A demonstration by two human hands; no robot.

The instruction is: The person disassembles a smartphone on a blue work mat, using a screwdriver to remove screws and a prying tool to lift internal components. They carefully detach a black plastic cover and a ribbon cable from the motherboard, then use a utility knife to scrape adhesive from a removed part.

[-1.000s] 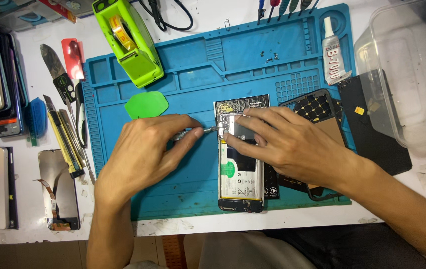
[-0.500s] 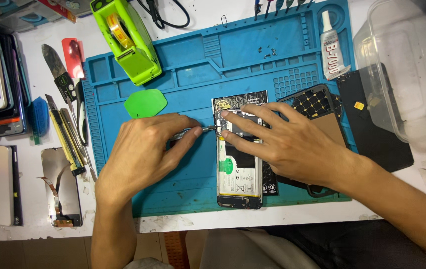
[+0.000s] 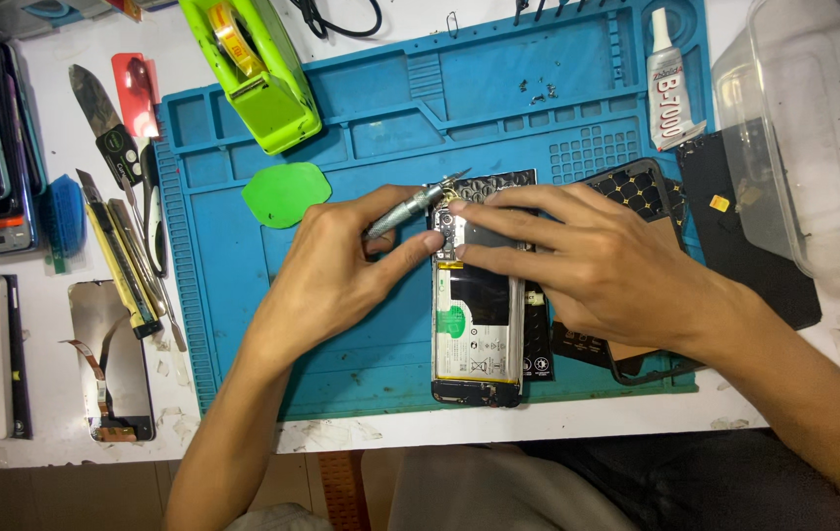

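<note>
Head view, looking straight down on a blue mat (image 3: 380, 118) on a white bench. An opened phone (image 3: 477, 315) lies upright on the mat's near half, back cover off, its battery and a green sticker showing. The left hand (image 3: 341, 270) pinches a slim metal screwdriver (image 3: 410, 206) between thumb and fingers, its tip slanting up to the phone's top edge. The right hand (image 3: 587, 261) lies flat over the phone's upper part, fingers stretched out and pressing it down, gripping nothing. Under that hand's wrist sits a dark patterned case (image 3: 641, 192), partly beneath the phone. A green pick (image 3: 285, 194) lies on the mat just left of the left hand. A lime tape dispenser (image 3: 255, 69) stands at the mat's far left corner, a glue tube (image 3: 670, 84) at the far right. Left of the mat lie knives (image 3: 120, 251) and a loose screen (image 3: 113, 359).
</note>
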